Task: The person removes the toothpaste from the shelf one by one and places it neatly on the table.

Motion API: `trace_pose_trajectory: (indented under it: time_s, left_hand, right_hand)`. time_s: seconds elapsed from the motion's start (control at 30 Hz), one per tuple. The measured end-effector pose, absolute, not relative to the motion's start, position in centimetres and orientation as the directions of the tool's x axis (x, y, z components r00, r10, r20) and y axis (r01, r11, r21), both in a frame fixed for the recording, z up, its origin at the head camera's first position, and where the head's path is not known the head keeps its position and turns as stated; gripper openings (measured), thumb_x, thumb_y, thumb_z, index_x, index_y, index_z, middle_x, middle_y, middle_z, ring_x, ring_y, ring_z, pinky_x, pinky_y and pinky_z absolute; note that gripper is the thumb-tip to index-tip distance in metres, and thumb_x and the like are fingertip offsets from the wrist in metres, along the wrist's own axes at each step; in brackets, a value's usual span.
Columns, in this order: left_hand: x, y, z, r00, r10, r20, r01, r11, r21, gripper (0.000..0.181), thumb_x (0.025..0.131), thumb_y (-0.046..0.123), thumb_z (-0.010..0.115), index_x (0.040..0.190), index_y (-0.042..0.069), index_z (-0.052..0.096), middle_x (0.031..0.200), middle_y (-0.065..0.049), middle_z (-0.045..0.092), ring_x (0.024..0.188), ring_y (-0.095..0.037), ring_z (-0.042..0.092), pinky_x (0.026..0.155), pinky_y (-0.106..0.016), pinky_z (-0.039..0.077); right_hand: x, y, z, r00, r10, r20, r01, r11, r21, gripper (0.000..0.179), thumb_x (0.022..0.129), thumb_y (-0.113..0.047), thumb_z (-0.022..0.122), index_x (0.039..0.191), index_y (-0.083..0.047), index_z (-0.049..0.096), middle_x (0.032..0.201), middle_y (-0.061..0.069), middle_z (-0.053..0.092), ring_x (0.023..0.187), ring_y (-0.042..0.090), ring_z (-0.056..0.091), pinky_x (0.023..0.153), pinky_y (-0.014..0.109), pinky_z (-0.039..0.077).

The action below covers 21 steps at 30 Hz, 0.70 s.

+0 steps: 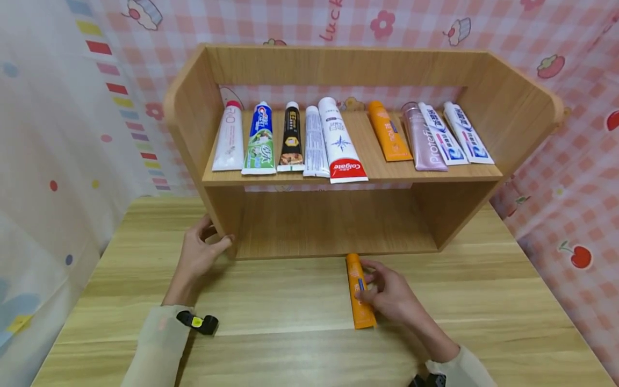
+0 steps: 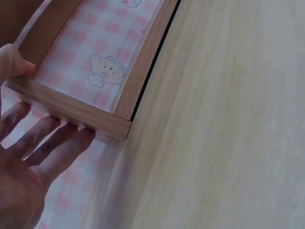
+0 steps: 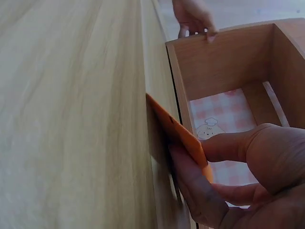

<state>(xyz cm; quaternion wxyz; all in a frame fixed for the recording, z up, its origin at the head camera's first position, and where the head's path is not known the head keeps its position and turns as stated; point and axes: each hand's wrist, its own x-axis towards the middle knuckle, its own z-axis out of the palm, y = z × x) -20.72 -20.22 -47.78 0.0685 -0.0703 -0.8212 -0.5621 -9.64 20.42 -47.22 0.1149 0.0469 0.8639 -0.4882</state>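
Between the thumb and fingers of my right hand [image 1: 394, 295] is an orange squeeze tube [image 1: 359, 306], pinched by its side just in front of the wooden shelf [image 1: 333, 65]. Its cap end points toward the shelf and overlaps the lower board's front edge in the head view. In the right wrist view the orange tube [image 3: 183, 136] shows edge-on, close over the table. My left hand [image 1: 200, 252] grips the shelf's left side panel [image 2: 71, 106] low down, thumb on the inner face and fingertips on the outer one.
Several tubes lie in a row on the upper board, among them a red-and-white Colgate tube [image 1: 340, 142], a black tube [image 1: 292, 137] and another orange tube [image 1: 389, 134]. The shelf stands on a wooden table [image 1: 271, 344]. Patterned curtains [image 1: 58, 140] hang behind and at both sides.
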Motion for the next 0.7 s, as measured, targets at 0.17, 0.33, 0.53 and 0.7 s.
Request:
trace_pose_trajectory:
  time_s: [0.17,0.33,0.53,0.7]
  left_hand:
    - [-20.8,-20.4,-47.8,-0.982,0.046,0.183,0.188,0.337,0.923,0.057,0.088,0.006,0.071,0.143,0.006,0.057,0.135,-0.019,0.064,0.121,-0.033,0.06,0.095,-0.019,0.048]
    - [-20.8,-20.4,-47.8,-0.979,0.044,0.2,0.203,0.33,0.922,0.055,0.088,0.006,0.072,0.141,0.006,0.058,0.135,-0.019,0.064,0.121,-0.035,0.061,0.1,-0.029,0.05]
    - [-20.7,-20.2,-48.1,-0.977,0.044,0.211,0.213,0.342,0.915,0.055,0.087,0.006,0.073,0.14,0.005,0.058,0.134,-0.02,0.065,0.121,-0.037,0.062,0.106,-0.051,0.047]
    - [-20.6,-20.4,-47.9,-0.976,0.032,0.217,0.215,0.339,0.916,0.056,0.087,0.005,0.073,0.141,0.005,0.058,0.135,-0.021,0.064,0.122,-0.039,0.061,0.108,-0.054,0.046]
  right_hand:
    - [-9.9,20.3,-46.8,-0.978,-0.038,-0.204,0.127,0.664,-0.737,0.07,0.083,-0.011,0.083,0.146,-0.01,0.054,0.084,0.004,0.064,0.07,0.015,0.056,0.056,0.024,0.047]
    - [-9.8,20.7,-46.5,-0.984,-0.076,-0.161,0.046,0.766,-0.642,0.062,0.085,-0.021,0.083,0.14,-0.007,0.059,0.069,-0.002,0.058,0.061,0.012,0.05,0.053,0.024,0.039]
    - [-9.6,21.5,-46.7,-0.987,-0.094,-0.133,0.013,0.77,-0.638,0.062,0.084,-0.024,0.084,0.138,-0.006,0.059,0.075,-0.005,0.061,0.066,0.009,0.052,0.059,0.022,0.042]
    - [-10.3,21.6,-46.4,-0.983,-0.167,-0.08,-0.066,0.719,-0.692,0.064,0.086,-0.027,0.083,0.14,-0.005,0.057,0.088,-0.002,0.064,0.074,0.008,0.056,0.065,0.021,0.046]
